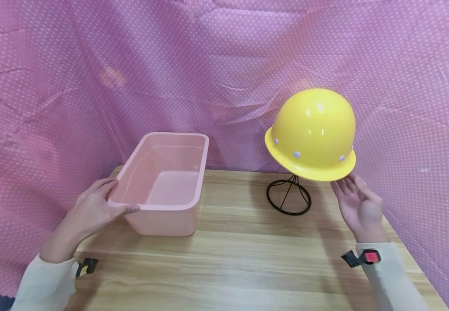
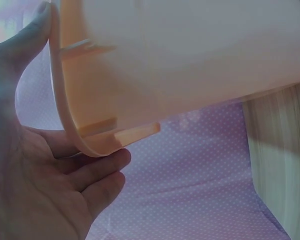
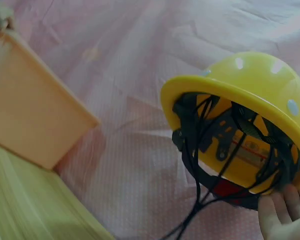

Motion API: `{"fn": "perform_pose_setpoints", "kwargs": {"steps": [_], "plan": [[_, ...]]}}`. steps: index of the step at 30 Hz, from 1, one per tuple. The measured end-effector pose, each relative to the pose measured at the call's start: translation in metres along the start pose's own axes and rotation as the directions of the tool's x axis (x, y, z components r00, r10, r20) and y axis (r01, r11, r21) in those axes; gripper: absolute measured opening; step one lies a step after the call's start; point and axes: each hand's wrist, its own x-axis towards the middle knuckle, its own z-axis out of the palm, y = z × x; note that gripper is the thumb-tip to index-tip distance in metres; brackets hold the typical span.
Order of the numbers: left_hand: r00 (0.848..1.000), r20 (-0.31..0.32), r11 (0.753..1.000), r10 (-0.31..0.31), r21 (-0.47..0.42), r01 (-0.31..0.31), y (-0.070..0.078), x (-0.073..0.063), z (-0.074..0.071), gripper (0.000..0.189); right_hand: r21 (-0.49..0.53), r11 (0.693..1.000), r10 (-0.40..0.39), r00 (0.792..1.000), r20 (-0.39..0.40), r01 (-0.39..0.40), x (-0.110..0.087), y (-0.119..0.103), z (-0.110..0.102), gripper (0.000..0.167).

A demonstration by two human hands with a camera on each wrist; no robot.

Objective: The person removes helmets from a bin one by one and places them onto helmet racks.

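Observation:
A pink plastic bin (image 1: 170, 207) stands on the left part of the table, its open top up. My left hand (image 1: 93, 209) spans its near left corner, thumb along the front edge and fingers at the left side; up close in the left wrist view, the fingers bend under the rim. On the right, a yellow hard hat (image 1: 315, 134) sits tilted on a black wire stand (image 1: 288, 213). My right hand (image 1: 360, 211), palm up, has straight fingers right at the underside of its brim. Dark inner straps (image 3: 190, 120) show inside the hat in the right wrist view.
The wood-grain table (image 1: 228, 263) lies under the bin and stand. A pink dotted cloth (image 1: 224, 77) hangs behind and along both sides, close to the right hand. Small dark devices are strapped to both wrists, over the pale sleeves (image 1: 47, 280).

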Motion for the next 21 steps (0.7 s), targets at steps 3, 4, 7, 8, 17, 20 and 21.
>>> {"fn": "perform_pose_setpoints", "kwargs": {"steps": [3,4,7,8,17,20,21], "plan": [[1.000,0.011,1.000,0.007,0.012,-0.007,0.001,0.000,-0.002,0.107,-0.065,0.996,-0.063,0.996,-0.065,0.059,-0.004,-0.008,0.002,0.035],[1.000,0.019,1.000,0.007,0.020,-0.007,0.002,0.001,-0.003,0.107,-0.085,0.993,-0.093,0.991,-0.094,0.085,-0.005,-0.010,0.003,0.032],[0.999,0.038,0.999,0.005,0.042,-0.006,0.004,0.000,-0.008,0.105,-0.190,0.969,-0.189,0.969,-0.160,0.157,-0.008,-0.013,0.006,0.026],[0.999,0.039,0.999,0.007,0.048,-0.009,0.005,0.000,-0.009,0.103,-0.247,0.953,-0.225,0.957,-0.185,0.176,-0.008,-0.014,0.008,0.024],[0.988,0.055,0.985,0.142,0.091,-0.147,0.029,0.011,-0.018,0.084,-0.685,0.686,-0.435,0.892,-0.119,0.244,-0.004,-0.017,0.040,0.046],[0.971,0.044,0.966,0.236,0.101,-0.240,0.044,0.018,-0.017,0.084,-0.765,0.602,-0.399,0.916,-0.039,0.230,-0.005,-0.019,0.051,0.056],[0.963,0.042,0.957,0.265,0.109,-0.268,0.048,0.020,-0.017,0.085,-0.786,0.574,-0.385,0.923,-0.012,0.229,-0.005,-0.019,0.054,0.058]]}}
